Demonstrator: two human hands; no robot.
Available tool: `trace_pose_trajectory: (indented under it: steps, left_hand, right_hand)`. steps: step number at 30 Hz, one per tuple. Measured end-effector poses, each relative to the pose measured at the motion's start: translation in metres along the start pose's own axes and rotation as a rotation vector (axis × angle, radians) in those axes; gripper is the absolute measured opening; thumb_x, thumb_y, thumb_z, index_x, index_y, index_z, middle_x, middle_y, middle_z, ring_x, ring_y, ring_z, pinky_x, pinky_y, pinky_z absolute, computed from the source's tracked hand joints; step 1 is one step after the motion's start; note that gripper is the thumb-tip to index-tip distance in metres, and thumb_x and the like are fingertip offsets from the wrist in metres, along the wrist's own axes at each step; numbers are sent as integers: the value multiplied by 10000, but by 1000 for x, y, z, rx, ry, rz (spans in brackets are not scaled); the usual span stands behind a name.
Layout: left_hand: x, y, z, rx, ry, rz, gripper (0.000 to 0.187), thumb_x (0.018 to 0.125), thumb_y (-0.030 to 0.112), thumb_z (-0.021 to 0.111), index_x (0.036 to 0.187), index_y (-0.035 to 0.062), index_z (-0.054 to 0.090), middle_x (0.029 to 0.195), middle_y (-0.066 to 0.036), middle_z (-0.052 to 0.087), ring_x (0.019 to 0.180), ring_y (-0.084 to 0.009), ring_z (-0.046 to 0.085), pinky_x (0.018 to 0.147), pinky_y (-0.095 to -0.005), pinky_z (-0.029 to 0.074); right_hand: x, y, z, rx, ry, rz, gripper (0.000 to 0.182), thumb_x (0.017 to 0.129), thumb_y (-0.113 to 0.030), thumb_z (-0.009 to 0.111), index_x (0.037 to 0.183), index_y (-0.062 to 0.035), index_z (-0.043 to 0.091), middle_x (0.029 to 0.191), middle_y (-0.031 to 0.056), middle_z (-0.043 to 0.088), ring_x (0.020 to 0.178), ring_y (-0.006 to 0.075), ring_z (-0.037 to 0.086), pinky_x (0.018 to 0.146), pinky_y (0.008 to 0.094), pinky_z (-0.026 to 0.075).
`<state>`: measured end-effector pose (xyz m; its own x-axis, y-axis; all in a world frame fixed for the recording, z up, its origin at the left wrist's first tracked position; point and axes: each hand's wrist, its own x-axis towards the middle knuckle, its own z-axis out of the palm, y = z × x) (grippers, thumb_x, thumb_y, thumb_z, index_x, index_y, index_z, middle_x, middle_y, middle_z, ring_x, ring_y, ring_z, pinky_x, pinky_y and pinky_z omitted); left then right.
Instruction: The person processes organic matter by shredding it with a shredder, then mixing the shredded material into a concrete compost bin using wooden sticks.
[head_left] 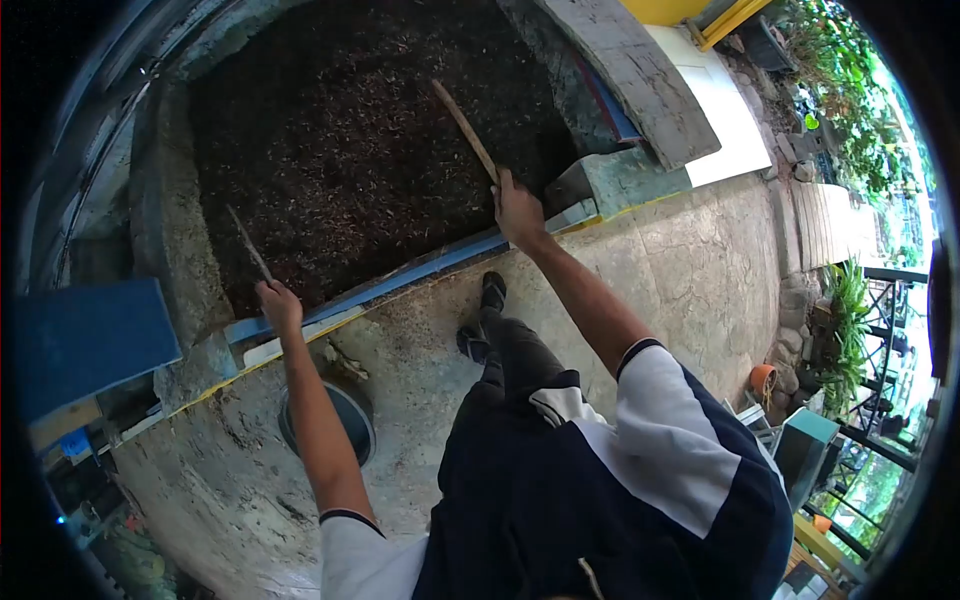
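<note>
My left hand (279, 305) is closed round the lower end of a thin stick (249, 244), near the left front corner of a walled bed of dark soil (340, 150). In my right hand (520, 212) is a thicker wooden stick (464, 128), its far end reaching over the soil. Both sticks point away from me. Small pale flakes lie scattered over the soil. Whether either stick touches the soil I cannot tell.
A blue board (400, 270) edges the bed's front. Behind my left forearm stands a dark bucket (345, 424) on the concrete floor (660, 280). A blue panel (95, 345) is at left, a weathered plank (640, 75) at upper right, an orange pot (763, 378) at right.
</note>
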<state>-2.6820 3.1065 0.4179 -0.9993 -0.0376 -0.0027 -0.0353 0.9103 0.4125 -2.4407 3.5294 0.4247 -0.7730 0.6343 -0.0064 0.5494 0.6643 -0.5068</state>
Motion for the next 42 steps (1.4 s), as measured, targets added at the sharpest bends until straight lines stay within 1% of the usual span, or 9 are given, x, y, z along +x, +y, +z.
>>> trace_pose_trajectory:
  steps: [3, 7, 14, 25, 31, 36, 38, 41, 42]
  left_hand:
    - [39, -15, 28, 163, 29, -116, 358, 1030, 305, 444, 1204, -1, 510, 1085, -249, 675, 1044, -462, 642, 902, -571, 492]
    - [35, 25, 61, 343, -227, -189, 346, 1007, 282, 475, 1198, -3, 515, 1083, -264, 677, 1056, -452, 654, 908, -565, 518]
    - [-39, 121, 100, 386, -205, 182, 304, 936, 227, 555, 1124, -10, 531, 946, -233, 713, 856, -446, 709, 743, -540, 580]
    - [-114, 286, 98, 99, -512, 751, 186, 932, 178, 545, 977, 0, 575, 859, -243, 688, 830, -458, 693, 722, -524, 583]
    - [-24, 254, 44, -148, -371, 530, 253, 1012, 271, 508, 999, 24, 556, 777, -229, 669, 778, -471, 665, 650, -579, 491]
    - [108, 129, -2, 158, -93, 226, 444, 1067, 381, 423, 1199, -11, 584, 1071, -275, 687, 1021, -456, 660, 866, -565, 523]
    - [128, 89, -20, 167, -120, -137, 445, 1066, 358, 430, 1249, -13, 593, 1111, -256, 693, 1054, -417, 673, 910, -549, 537]
    - [161, 30, 16, 391, -349, -253, 439, 1054, 329, 448, 1209, -37, 635, 1118, -245, 703, 1058, -392, 686, 927, -528, 550]
    - [144, 36, 23, 373, -326, -97, 413, 1034, 305, 467, 1126, -34, 685, 1097, -250, 710, 1034, -398, 696, 915, -523, 556]
  right_hand:
    - [6, 17, 21, -117, 200, -113, 395, 1008, -251, 542, 1346, -58, 473, 935, 230, 669, 831, 442, 656, 741, 543, 512]
    - [7, 22, 34, -197, 51, 95, 368, 1018, -260, 523, 1313, -41, 536, 1004, 188, 674, 963, 391, 638, 874, 520, 472]
    - [4, 16, 31, -205, 142, 106, 392, 1014, -269, 520, 1340, -53, 549, 1006, 166, 669, 995, 362, 619, 893, 519, 451]
    - [-1, 8, 31, -119, 342, 151, 366, 1012, -236, 532, 1315, -31, 550, 1015, 188, 673, 960, 392, 618, 852, 510, 446]
    - [-32, -23, 12, 65, 425, 180, 353, 996, -163, 563, 1318, -27, 516, 1049, 214, 644, 948, 406, 597, 824, 490, 429]
    - [-25, -56, 19, 49, 401, 152, 371, 996, -195, 578, 1324, -32, 518, 1029, 205, 638, 934, 389, 598, 828, 466, 431]
    - [-26, -60, 27, -3, 344, 130, 360, 1012, -204, 554, 1317, -18, 514, 999, 185, 649, 922, 354, 603, 801, 464, 434]
    - [-17, -53, 51, -32, 342, 125, 368, 1017, -215, 540, 1324, -14, 511, 1021, 178, 658, 936, 345, 608, 814, 469, 437]
    - [-13, -52, 56, -47, 337, 123, 372, 1019, -220, 533, 1327, -13, 510, 1032, 174, 663, 944, 341, 611, 821, 472, 439]
